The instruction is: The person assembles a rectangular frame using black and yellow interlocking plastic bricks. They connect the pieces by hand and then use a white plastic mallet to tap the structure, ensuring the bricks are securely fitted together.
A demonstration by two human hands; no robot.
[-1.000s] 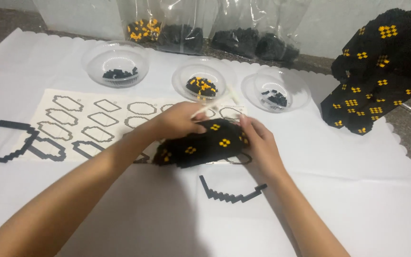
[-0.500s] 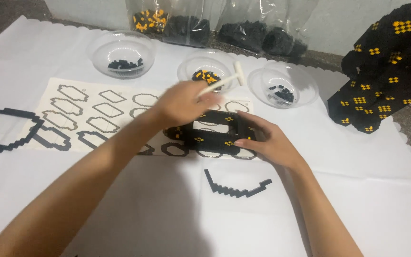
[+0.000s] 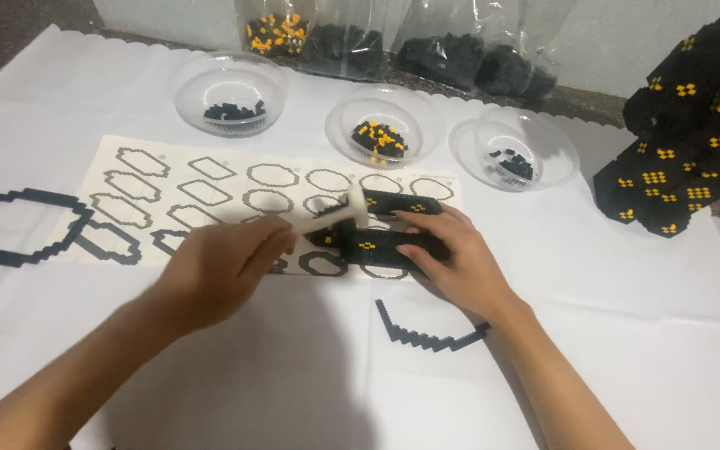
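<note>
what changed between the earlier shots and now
The left hand left the black block piece, took up a small white hammer and swung it down onto the piece. The right hand now presses the piece flat. The bowls stayed put.

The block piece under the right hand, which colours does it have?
The block piece is black with small yellow spots, seen in the head view.
</note>
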